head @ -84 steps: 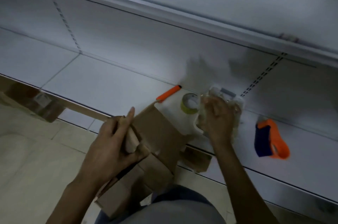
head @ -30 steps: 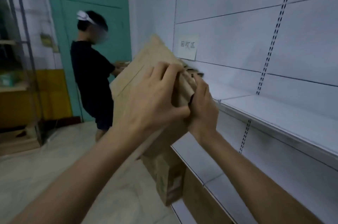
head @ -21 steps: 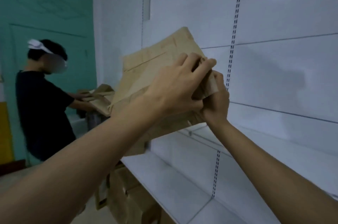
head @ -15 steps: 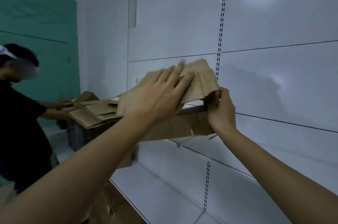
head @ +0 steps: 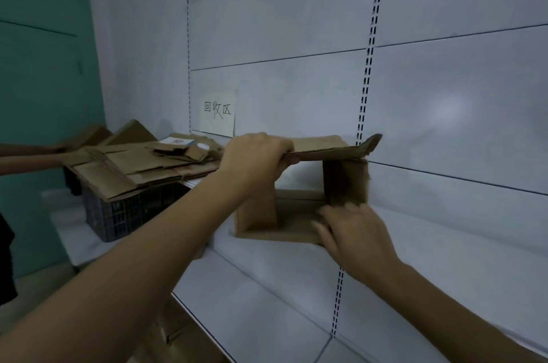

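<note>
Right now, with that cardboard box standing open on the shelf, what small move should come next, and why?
Probably push the top panel down with the left hand to collapse the cardboard box: it stands hollow on the shelf, the right hand touches its lower corner, and the flattened cardboard beside it lies stacked on a crate.

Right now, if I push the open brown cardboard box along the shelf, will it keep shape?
Probably not: the brown cardboard box is hollow and open-fronted, so may skew. Its top panel curls at its free corner, suggesting light, bendy board.
</note>
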A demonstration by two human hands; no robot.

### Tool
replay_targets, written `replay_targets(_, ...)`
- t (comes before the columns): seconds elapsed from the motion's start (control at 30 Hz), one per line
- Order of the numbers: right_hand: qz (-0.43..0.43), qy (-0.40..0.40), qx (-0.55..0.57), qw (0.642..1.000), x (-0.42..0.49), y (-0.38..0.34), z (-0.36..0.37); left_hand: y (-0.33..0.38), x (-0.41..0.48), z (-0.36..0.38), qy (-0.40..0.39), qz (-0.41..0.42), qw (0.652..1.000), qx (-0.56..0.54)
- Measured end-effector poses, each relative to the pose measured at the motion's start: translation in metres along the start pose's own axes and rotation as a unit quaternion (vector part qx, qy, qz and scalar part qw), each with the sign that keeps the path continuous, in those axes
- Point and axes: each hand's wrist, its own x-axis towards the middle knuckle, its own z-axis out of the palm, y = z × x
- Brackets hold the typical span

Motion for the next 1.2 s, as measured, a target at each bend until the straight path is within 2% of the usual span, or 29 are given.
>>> replay_targets(0.1, 0.06, -0.2, 0.07, 0.976, -0.004, -0.015, 0.009, -0.011, 0.009, 0.02, 0.061, 0.019, 0.998, -0.016)
replay_targets(0.13, 0.067, -0.229, 0.084, 0.967, -0.005, -0.019, 0.014, -0.011, 0.009, 0.027, 0.069, 0.033, 0.997, -0.024)
replay_targets(0.2, 0.093, -0.214, 0.063, 0.97, 0.006, -0.026, 0.018, -0.011, 0.014, 0.034, 0.063, 0.066, 0.995, -0.033)
replay_targets(0.3, 0.098, -0.202, -0.081, 0.971, 0.04, -0.03, 0.031, -0.014, 0.026, 0.037, 0.038, 0.112, 0.992, -0.032)
replay_targets(0.47, 0.11, -0.333, -0.275, 0.895, 0.086, -0.024, 0.052, -0.028, 0.043, 0.037, 0.021, 0.167, 0.986, -0.019)
replay_targets(0.5, 0.112, -0.324, -0.279, 0.897, 0.085, -0.026, 0.053, -0.028, 0.042, 0.037, 0.024, 0.161, 0.986, -0.017)
replay_targets(0.57, 0.094, -0.246, -0.24, 0.934, 0.074, -0.036, 0.044, -0.03, 0.036, 0.047, 0.05, 0.154, 0.987, -0.015)
replay_targets(0.67, 0.079, -0.102, -0.189, 0.974, 0.029, -0.039, 0.025, -0.042, 0.026, 0.077, 0.167, 0.189, 0.966, -0.062)
replay_targets(0.73, 0.147, 0.003, -0.117, 0.982, -0.004, -0.033, 0.012, -0.051, 0.019, 0.11, 0.314, 0.23, 0.913, -0.119)
replay_targets(0.77, 0.203, 0.043, -0.069, 0.976, -0.015, -0.031, 0.007, -0.054, 0.012, 0.125, 0.357, 0.244, 0.892, -0.131)
replay_targets(0.8, 0.25, 0.074, -0.031, 0.965, -0.023, -0.031, 0.004, -0.056, 0.002, 0.139, 0.371, 0.232, 0.888, -0.143)
replay_targets(0.83, 0.282, 0.097, -0.007, 0.954, -0.028, -0.031, 0.004, -0.055, -0.011, 0.147, 0.36, 0.183, 0.899, -0.167)
replay_targets(0.87, 0.296, 0.113, 0.005, 0.949, -0.031, -0.032, 0.005, -0.052, -0.022, 0.155, 0.327, 0.099, 0.915, -0.215)
replay_targets(0.9, 0.306, 0.123, 0.011, 0.944, -0.032, -0.034, 0.007, -0.049, -0.031, 0.159, 0.269, -0.007, 0.916, -0.299)
replay_targets(0.93, 0.316, 0.13, 0.017, 0.94, -0.031, -0.035, 0.01, -0.047, -0.035, 0.158, 0.193, -0.111, 0.888, -0.403)
replay_targets(0.97, 0.325, 0.13, 0.022, 0.936, -0.031, -0.036, 0.011, -0.045, -0.035, 0.156, 0.112, -0.181, 0.847, -0.487)
replay_targets(1.0, 0.33, 0.131, 0.026, 0.935, -0.03, -0.034, 0.012, -0.043, -0.032, 0.158, 0.053, -0.207, 0.819, -0.533)
replay_targets(1.03, 0.333, 0.135, 0.03, 0.933, -0.03, -0.033, 0.012, -0.041, -0.029, 0.16, 0.022, -0.203, 0.816, -0.542)
replay_targets(1.13, 0.342, 0.154, 0.047, 0.926, -0.032, -0.033, 0.014, -0.033, -0.032, 0.168, -0.001, -0.151, 0.856, -0.495)
replay_targets(1.2, 0.341, 0.149, 0.049, 0.927, -0.034, -0.033, 0.015, -0.025, -0.034, 0.173, -0.014, -0.154, 0.869, -0.47)
